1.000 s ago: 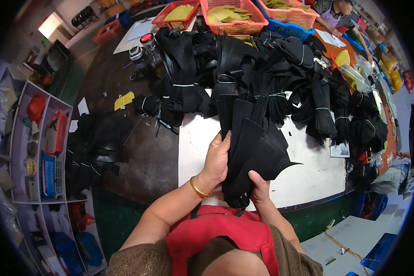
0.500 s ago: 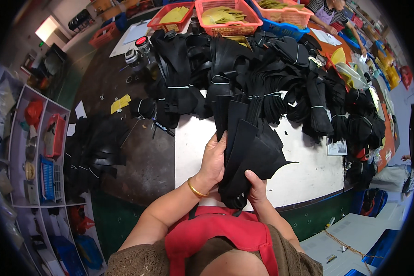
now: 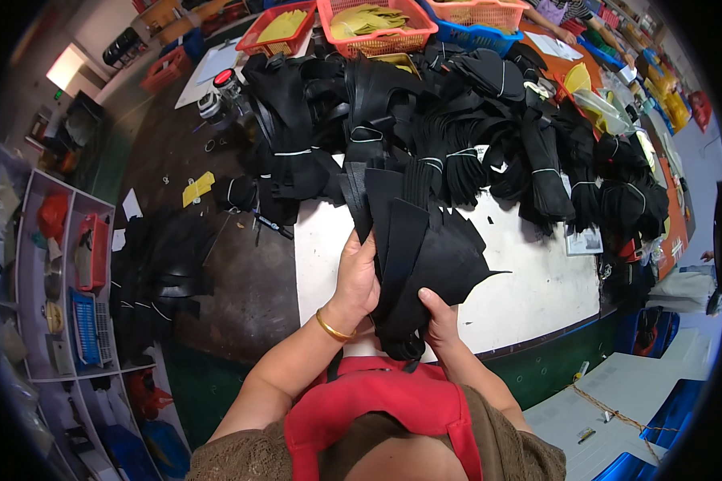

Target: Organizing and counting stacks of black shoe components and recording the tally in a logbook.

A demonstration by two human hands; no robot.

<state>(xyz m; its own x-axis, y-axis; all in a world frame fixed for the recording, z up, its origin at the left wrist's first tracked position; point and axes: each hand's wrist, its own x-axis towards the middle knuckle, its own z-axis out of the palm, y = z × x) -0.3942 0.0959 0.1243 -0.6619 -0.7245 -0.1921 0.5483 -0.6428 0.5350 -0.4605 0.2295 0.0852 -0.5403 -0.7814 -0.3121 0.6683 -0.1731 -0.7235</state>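
Center frame: left hand (image 3: 357, 279) and right hand (image 3: 441, 319) gripping a fanned stack of black cut pieces (image 3: 445, 252) over a white sheet (image 3: 537, 297) on the dark desk (image 3: 249, 297). Tied black bundles (image 3: 293, 172), upper center to right. Coral basket (image 3: 377, 44) with yellow pieces (image 3: 369, 20), top edge. Shelving unit (image 3: 68, 375), lower left.

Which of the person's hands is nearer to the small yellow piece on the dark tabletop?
Left. The left hand is to the right of the yellow piece, closer to the body; the right hand is even farther right and lower in view.
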